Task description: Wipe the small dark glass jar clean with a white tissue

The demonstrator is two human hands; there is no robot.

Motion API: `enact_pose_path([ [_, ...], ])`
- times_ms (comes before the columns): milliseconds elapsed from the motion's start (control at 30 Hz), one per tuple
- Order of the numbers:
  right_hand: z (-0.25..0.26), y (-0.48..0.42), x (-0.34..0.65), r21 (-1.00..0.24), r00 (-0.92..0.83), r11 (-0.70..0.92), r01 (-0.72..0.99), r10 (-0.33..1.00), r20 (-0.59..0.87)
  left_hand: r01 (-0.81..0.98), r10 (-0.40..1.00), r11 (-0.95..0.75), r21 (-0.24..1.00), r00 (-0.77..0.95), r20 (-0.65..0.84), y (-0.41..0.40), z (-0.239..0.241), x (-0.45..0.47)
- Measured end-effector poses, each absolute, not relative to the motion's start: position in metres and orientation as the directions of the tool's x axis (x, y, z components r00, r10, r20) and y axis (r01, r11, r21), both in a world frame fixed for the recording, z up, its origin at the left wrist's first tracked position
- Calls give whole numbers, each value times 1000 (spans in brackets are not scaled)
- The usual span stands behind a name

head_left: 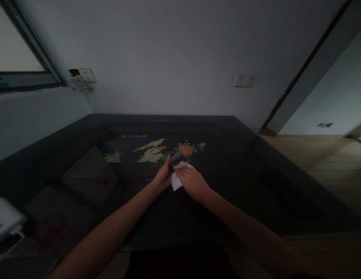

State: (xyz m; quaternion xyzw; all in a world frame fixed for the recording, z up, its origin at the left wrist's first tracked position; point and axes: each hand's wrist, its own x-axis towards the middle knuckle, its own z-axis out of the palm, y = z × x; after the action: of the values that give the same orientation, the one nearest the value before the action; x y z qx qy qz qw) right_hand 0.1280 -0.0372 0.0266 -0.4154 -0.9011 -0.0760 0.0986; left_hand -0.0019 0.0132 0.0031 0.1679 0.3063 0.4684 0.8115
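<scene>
Near the middle of the dark table, my left hand point(163, 175) is closed around the side of a small, dark, shiny object with a rounded rim point(179, 159). Its kind is hard to make out in the dim light, and fingers and paper hide much of it. My right hand point(194, 183) presses a white tissue point(176, 183) against the near side of this object, fingers bent over the paper. One corner of the tissue hangs down between the two hands.
The glossy dark table point(227, 201) bears a picture of birds point(151, 153) and an orange flower point(186, 150). At the left edge is a white device point(7, 217) with a cable. A long dark object point(287, 192) lies right. Wall sockets point(244, 81) are behind.
</scene>
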Motion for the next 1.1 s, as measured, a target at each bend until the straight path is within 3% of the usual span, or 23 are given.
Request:
enact_pose_path([
  [200,19,-40,130,-52,-613,657,752,727,308,-682,864,499,535,342,-370,9,12,-4],
  [367,13,-44,123,-311,-517,610,729,788,335,-648,840,541,537,382,-386,8,8,-8],
  [533,13,-47,120,-516,-445,551,656,834,325,-670,880,470,574,303,-366,8,5,-7],
  [767,10,-44,121,-477,-466,578,663,816,341,-686,877,480,548,365,-311,12,2,-8],
  [1100,22,-45,121,-384,-421,475,792,880,219,-677,893,448,584,309,-327,8,5,-3],
])
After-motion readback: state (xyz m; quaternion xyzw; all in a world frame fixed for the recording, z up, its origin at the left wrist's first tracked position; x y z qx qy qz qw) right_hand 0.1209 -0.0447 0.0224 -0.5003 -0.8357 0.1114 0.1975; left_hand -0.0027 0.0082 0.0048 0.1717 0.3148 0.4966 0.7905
